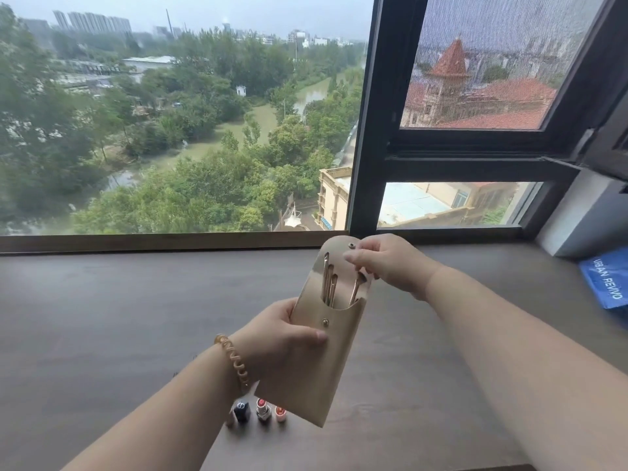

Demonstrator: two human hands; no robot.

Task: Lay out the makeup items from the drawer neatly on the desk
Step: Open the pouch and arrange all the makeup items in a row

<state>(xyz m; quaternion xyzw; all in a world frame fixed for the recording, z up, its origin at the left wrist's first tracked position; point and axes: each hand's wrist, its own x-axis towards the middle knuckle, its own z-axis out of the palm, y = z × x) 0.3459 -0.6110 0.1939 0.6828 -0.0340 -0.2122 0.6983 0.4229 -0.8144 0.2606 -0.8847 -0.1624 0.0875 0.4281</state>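
Above the desk (102, 317), a beige pouch (316, 362) hangs upright in both hands, tilted slightly, its lower corner clear of the wood. Its flap (334, 248) stands open, and several gold-handled brushes (329, 283) stick up out of the pocket. The left hand (285, 331) grips the pouch at its middle, thumb across the front just below the snap, fingers wrapped behind. The right hand (387, 263) pinches the flap's right edge beside the upper snap; I cannot tell whether its lower fingers also touch a brush. A coiled amber bracelet (234, 360) sits on the left wrist. Below the pouch, three lipsticks (263, 407) stand in a close row on the desk, one of them black. Far right lies a blue bag (603, 283) with white lettering. Behind the desk, a dark-framed window (367, 130) overlooks trees and red roofs.
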